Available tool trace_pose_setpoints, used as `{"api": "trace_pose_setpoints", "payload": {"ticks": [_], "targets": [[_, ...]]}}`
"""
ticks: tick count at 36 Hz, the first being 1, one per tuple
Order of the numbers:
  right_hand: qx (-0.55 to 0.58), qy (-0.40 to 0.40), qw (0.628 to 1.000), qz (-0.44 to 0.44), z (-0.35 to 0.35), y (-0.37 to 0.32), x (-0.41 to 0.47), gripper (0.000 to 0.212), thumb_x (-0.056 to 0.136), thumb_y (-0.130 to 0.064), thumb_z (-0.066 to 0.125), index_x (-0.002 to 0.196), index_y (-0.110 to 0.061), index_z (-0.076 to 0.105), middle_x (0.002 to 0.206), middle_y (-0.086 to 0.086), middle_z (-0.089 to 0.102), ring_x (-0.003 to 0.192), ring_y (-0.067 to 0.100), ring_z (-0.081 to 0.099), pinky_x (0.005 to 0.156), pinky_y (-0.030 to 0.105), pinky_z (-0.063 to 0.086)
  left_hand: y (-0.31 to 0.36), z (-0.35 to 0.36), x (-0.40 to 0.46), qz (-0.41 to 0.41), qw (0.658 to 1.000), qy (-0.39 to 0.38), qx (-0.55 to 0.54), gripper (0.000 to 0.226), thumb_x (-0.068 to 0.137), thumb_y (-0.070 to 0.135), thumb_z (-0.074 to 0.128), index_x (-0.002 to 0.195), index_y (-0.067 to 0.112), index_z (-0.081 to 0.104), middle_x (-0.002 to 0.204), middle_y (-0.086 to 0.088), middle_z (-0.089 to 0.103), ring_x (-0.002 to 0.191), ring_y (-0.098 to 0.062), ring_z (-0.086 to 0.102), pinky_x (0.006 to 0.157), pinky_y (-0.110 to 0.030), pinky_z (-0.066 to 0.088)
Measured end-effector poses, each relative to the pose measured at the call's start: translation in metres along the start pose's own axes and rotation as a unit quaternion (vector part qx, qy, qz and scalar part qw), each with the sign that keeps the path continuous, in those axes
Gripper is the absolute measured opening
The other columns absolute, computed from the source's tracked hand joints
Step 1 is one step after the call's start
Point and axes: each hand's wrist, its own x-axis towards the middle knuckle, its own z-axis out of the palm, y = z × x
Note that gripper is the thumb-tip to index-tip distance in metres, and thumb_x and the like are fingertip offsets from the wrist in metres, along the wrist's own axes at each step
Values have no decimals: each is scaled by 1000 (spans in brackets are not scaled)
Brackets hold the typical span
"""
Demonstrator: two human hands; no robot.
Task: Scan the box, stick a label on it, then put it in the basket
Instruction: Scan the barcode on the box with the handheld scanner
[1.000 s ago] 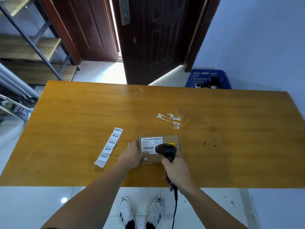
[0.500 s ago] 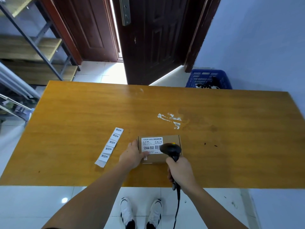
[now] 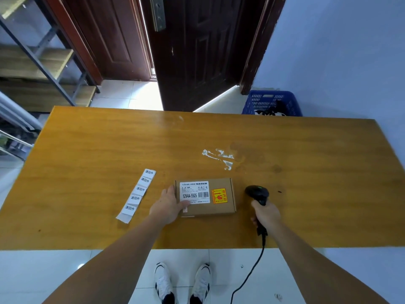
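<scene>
A small brown cardboard box (image 3: pixel 217 207) lies flat on the wooden table (image 3: pixel 306 194), near its front edge. It carries a white barcode label and a yellow sticker on top. My left hand (image 3: pixel 168 206) grips the box's left end, thumb on the top face. My right hand (image 3: pixel 266 215) is closed around the handle of a black barcode scanner (image 3: pixel 256 193), held to the right of the box and apart from it. A strip of white printed labels (image 3: pixel 138 195) lies on the table left of the box. The blue basket (image 3: pixel 271 103) stands on the floor beyond the table's far right.
A dark wooden door stands ajar behind the table. Metal shelving (image 3: pixel 43 69) with wooden boards fills the left side. The scanner's cable (image 3: pixel 252 273) hangs off the front edge to the floor. White scuff marks (image 3: pixel 219 157) show on the table's middle.
My right hand has carried the scanner from above the box to its right side, uncovering the box's top. My left hand stays on the box's left end.
</scene>
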Motion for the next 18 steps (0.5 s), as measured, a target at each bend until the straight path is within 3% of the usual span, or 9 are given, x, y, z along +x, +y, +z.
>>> {"api": "trace_pose_setpoints", "payload": {"ticks": [6, 11, 15, 18], "targets": [[-16, -14, 1000, 4, 6, 12, 12, 26, 94, -33, 59, 86, -8, 63, 74, 13, 68, 67, 26, 64, 64, 35, 49, -3, 5, 3, -9, 1000, -9, 9, 85, 96, 58, 59, 160, 17, 21, 148, -8, 45, 131, -31, 55, 101, -49, 53], [-52, -12, 999, -10, 8, 10, 16, 27, 95, -31, 58, 76, -12, 54, 64, 5, 51, 59, 21, 50, 56, 30, 36, -6, 8, 8, -17, 1000, -14, 9, 88, 96, 59, 56, 162, 18, 15, 152, -9, 39, 135, -34, 52, 104, -53, 50], [-90, -12, 996, -24, 1, 6, 15, 28, 95, -38, 63, 103, -10, 62, 78, 4, 59, 74, 21, 58, 59, 32, 39, -7, 4, 12, -27, 999, -31, 13, 85, 98, 59, 54, 162, 16, 17, 153, -10, 38, 135, -36, 51, 106, -56, 49], [-120, -14, 992, -36, -7, 2, 11, 37, 92, -47, 66, 111, -16, 57, 93, 4, 63, 86, 22, 59, 64, 32, 42, -9, -5, 13, -34, 999, -37, 14, 75, 99, 56, 54, 156, 14, 28, 149, -10, 41, 134, -35, 52, 106, -55, 49]]}}
